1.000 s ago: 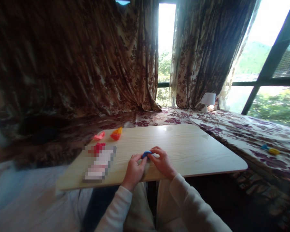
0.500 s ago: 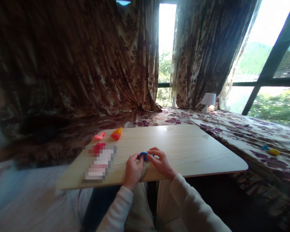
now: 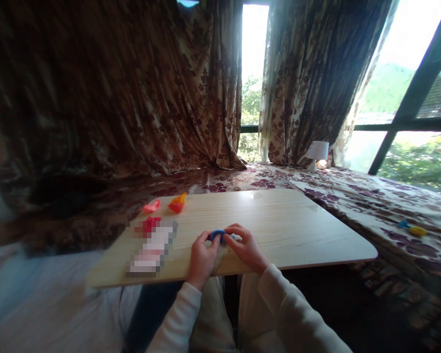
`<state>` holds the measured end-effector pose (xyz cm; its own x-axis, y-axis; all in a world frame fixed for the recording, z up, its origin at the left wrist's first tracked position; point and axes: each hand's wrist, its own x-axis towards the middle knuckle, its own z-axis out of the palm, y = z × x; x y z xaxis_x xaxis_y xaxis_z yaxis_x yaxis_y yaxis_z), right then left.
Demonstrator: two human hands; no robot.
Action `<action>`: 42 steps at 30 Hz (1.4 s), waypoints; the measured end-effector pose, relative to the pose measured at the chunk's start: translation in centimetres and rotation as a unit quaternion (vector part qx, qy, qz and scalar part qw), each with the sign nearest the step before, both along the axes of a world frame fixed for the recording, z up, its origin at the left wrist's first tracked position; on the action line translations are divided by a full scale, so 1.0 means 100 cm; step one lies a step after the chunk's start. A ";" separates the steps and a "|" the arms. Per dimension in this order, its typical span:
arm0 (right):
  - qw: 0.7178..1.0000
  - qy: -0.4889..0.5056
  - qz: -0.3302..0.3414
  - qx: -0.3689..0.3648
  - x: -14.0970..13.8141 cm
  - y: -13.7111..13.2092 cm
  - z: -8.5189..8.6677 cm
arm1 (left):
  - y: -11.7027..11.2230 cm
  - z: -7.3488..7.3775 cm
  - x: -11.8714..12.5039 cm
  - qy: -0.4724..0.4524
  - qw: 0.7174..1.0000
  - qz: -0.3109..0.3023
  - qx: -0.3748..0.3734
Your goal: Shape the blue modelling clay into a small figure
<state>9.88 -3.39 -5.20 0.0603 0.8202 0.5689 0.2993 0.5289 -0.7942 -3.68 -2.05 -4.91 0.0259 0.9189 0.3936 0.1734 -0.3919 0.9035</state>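
A small blue rounded piece (image 3: 217, 235) with a curved upper edge is held just above the near part of the table, its exact kind unclear. My left hand (image 3: 203, 256) pinches it from the left, thumb on the near face. From the other side my right hand (image 3: 244, 245) closes its thumb and fingers at the piece's right end. The fingers cover much of it, and a little blue shows between the right thumb and fingers.
On the pale wooden table (image 3: 264, 215) lie a pink piece (image 3: 152, 206), an orange and red piece (image 3: 178, 203), a crimson piece (image 3: 151, 224) and a pixelated flat object (image 3: 152, 252). A lamp (image 3: 316, 153) stands beyond; a yellow piece (image 3: 417, 230) lies on flowered fabric at right.
The blue piece has tilted or turned slightly between the fingers, with its curved edge looking flatter and wider. Both hands stay in nearly the same place.
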 end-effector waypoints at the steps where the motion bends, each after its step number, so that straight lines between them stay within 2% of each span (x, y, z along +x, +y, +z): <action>1: 1.000 -0.001 -0.001 0.003 0.000 0.000 -0.001 | 0.000 0.000 0.000 0.000 1.000 -0.002 0.001; 7: 1.000 0.003 -0.007 0.021 -0.001 -0.001 0.001 | 0.002 -0.003 -0.001 0.012 1.000 0.015 0.007; 12: 0.999 -0.033 -0.023 0.000 -0.001 0.001 -0.002 | 0.003 -0.005 -0.001 -0.019 1.000 -0.015 -0.012; 14: 0.999 -0.035 -0.026 0.012 -0.001 0.003 -0.005 | 0.004 -0.007 -0.001 0.003 1.000 -0.013 -0.005; 18: 0.998 -0.012 -0.035 0.043 0.000 0.005 -0.007 | 0.007 -0.013 0.001 0.074 0.996 0.027 0.036; 22: 0.998 -0.008 -0.028 0.053 0.000 0.004 -0.006 | 0.008 -0.014 0.001 0.091 0.993 0.034 0.067; 37: 0.997 0.001 -0.044 0.066 0.000 0.004 -0.006 | 0.008 -0.012 0.001 0.095 0.991 0.064 0.073; 42: 0.998 -0.017 -0.039 0.047 0.000 0.003 -0.005 | 0.009 -0.015 0.000 0.052 0.995 0.064 0.049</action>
